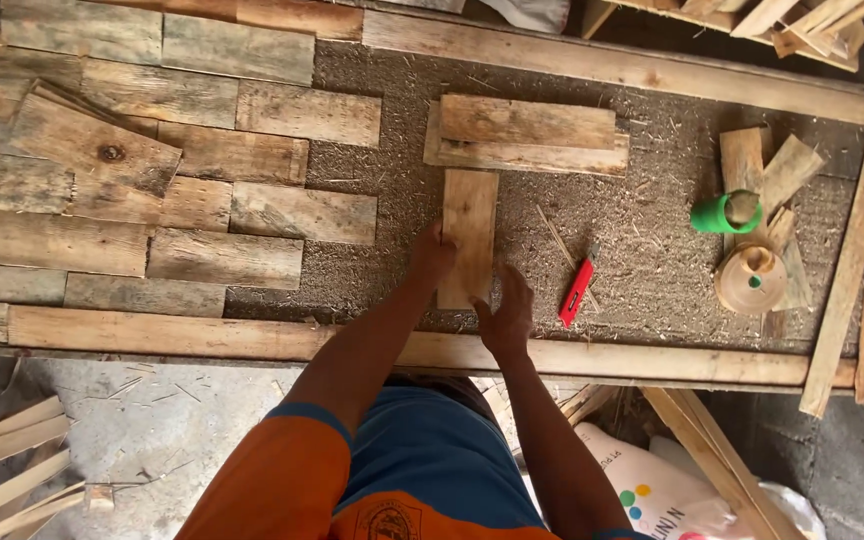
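From the head camera, your left hand [434, 250] presses its curled fingers against the left edge of the short upright pale wooden plank [469, 235], which lies on the sawdust-covered board [642, 250]. Your right hand [508, 312] grips its lower right corner, near the red utility knife [577, 292].

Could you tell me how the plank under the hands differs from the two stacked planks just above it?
The held plank lies lengthwise away from the person; the stacked planks run crosswise. The held plank is single and shorter; the stacked planks are a longer overlapping pair. The left hand and right hand touch the held plank; nothing touches the stacked planks. All are pale, rough wood on a sawdust-covered board.
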